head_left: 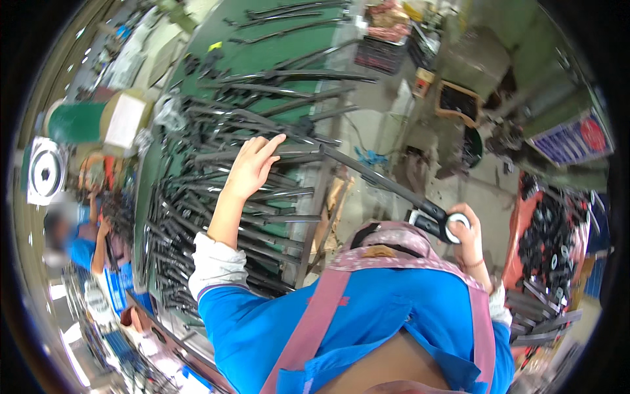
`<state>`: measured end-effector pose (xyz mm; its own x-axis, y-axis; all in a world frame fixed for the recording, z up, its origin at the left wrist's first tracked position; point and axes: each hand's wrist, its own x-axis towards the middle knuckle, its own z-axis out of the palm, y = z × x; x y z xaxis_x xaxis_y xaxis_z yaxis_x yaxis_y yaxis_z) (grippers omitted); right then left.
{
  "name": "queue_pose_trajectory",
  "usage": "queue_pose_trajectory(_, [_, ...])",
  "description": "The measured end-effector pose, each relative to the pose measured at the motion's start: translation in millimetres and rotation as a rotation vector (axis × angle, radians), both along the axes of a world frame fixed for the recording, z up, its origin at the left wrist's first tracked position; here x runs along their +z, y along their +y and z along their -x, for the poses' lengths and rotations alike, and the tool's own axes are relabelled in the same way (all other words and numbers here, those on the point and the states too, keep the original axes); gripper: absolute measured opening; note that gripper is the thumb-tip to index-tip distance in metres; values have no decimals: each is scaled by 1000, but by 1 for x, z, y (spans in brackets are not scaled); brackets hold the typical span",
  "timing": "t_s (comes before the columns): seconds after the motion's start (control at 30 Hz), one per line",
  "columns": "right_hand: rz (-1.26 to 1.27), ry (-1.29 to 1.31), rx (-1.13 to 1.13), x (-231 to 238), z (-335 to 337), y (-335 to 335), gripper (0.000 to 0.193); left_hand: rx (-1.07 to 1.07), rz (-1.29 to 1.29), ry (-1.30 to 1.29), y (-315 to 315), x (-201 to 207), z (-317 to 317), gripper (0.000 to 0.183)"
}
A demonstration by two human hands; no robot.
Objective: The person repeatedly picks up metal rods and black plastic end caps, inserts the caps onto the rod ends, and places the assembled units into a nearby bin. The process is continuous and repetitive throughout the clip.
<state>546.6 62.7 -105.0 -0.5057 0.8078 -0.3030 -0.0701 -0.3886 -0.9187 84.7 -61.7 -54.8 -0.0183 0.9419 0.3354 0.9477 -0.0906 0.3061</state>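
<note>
My left hand (252,164) lies over the pile of black tubular parts (243,121) on the green-topped table, its fingers stretched out and apart. At the right, my right hand (467,231) grips the lower end of a long black tube (387,182). A round white piece with a dark centre (457,227) shows under its thumb, and a short black part sits beside it. From there the tube slants up to the left, its far end over the table's edge near my left hand.
The green table (279,44) holds many more black tubes. At the right, an orange-red surface (518,230) bears small black parts. A dark crate (380,58) and a shallow box (457,104) stand beyond. Another person in blue (84,246) works at the far left.
</note>
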Motion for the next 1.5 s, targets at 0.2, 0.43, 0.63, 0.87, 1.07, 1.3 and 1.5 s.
queue_pose_trajectory(0.2, [-53,101,-13,14,8,22,36,-212,122,-80,40,8,-89,53])
queue_pose_trajectory(0.43, [-58,223,12,37,15,28,33,-372,146,54,49,9,-127,41])
queue_pose_trajectory(0.63, [-48,214,38,48,14,34,33,-397,145,56,60,15,-138,38])
queue_pose_trajectory(0.87, [-20,200,103,47,14,47,30,-440,106,170,62,16,-153,35])
queue_pose_trajectory(1.07, [-77,137,144,48,22,51,24,-406,62,169,66,7,-176,34])
queue_pose_trajectory(1.3, [-95,121,180,52,8,63,28,-428,-253,224,74,6,-171,38])
queue_pose_trajectory(1.5, [-211,66,177,42,-7,82,29,-251,77,186,107,-1,-148,63])
